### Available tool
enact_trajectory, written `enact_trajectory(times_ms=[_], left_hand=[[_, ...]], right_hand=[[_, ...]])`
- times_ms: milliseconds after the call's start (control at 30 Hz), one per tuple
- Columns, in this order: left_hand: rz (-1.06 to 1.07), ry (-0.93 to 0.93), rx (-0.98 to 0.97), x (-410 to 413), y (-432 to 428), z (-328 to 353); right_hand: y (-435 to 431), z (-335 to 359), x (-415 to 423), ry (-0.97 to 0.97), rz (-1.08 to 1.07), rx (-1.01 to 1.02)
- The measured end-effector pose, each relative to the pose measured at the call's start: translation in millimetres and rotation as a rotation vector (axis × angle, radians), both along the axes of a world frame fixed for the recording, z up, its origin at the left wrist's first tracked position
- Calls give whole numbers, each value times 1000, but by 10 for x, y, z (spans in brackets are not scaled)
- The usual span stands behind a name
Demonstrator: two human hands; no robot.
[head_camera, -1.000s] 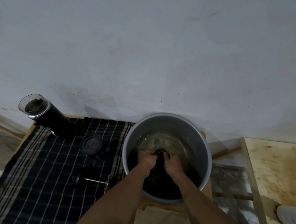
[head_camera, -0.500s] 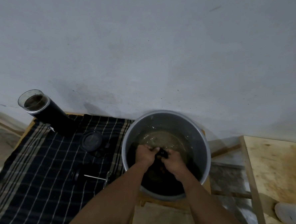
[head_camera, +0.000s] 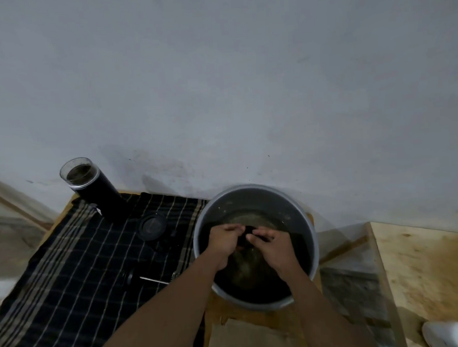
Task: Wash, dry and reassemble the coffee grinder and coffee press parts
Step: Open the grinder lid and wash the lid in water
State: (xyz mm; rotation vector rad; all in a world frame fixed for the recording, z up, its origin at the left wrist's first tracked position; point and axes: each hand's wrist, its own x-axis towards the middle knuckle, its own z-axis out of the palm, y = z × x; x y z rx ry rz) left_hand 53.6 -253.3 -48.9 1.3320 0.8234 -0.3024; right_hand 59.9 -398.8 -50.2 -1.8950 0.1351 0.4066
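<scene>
Both hands are inside a grey metal basin [head_camera: 310,232] holding cloudy water. My left hand [head_camera: 224,240] and my right hand [head_camera: 273,244] together pinch a small black part [head_camera: 248,232] just above the water; most of it is hidden by my fingers. On a dark checked cloth [head_camera: 68,277] to the left stand a black cylinder with a clear top [head_camera: 94,188], a round black lid [head_camera: 152,227] and a plunger with a thin metal rod [head_camera: 145,278].
A grey wall rises right behind the basin. A wooden board [head_camera: 429,263] lies at the right with a white object [head_camera: 449,334] near the bottom corner. Bare wood [head_camera: 246,336] shows below the basin.
My hands have risen slightly in the basin and turned the black part between the fingers. The view has tilted a little; the items on the cloth have stayed put.
</scene>
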Motion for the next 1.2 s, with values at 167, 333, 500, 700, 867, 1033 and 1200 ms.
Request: enact_trajectory(times_ms=[167, 333, 500, 700, 867, 1033, 1200], left_hand=[[21, -77, 56, -53, -38, 53], [-6, -114, 109, -92, -93, 87], [-56, -131, 197, -152, -97, 126], [-68, -186, 279, -183, -92, 194], [-89, -328, 295, -187, 152, 428], [-54, -453, 344, -291, 883, 833], [42, -485, 326, -528, 1785, 1085]], right_hand=[[4, 111, -19, -13, 43, -86], [-10, 127, -48, 1, -11, -109], [20, 211, -77, -51, -35, -185], [57, 339, -95, -93, -64, -251], [200, 634, -35, -163, 13, -234], [726, 962, -88, -197, 91, -88], [1658, 1117, -197, -200, 176, -34]])
